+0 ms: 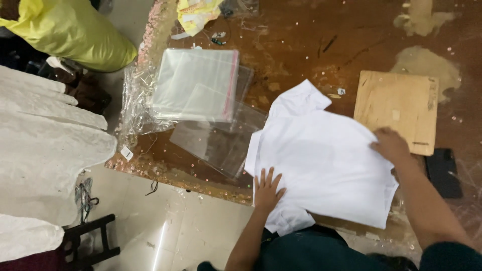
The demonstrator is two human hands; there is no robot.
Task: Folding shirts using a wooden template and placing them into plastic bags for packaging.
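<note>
A white shirt [321, 160] lies spread on the brown worktable [301, 45], one sleeve pointing up and away. My left hand [267, 189] rests flat with fingers apart on the shirt's near left corner. My right hand [390, 145] presses on the shirt's right edge, fingers curled down onto the fabric. Neither hand lifts the cloth.
A stack of clear plastic bags [198, 85] with a pink strip lies left of the shirt, with a loose bag [221, 140] beside it. A plywood board [396, 110] sits right. A black flat object [444, 173], a yellow sack [75, 32] and white garments [45, 145] surround.
</note>
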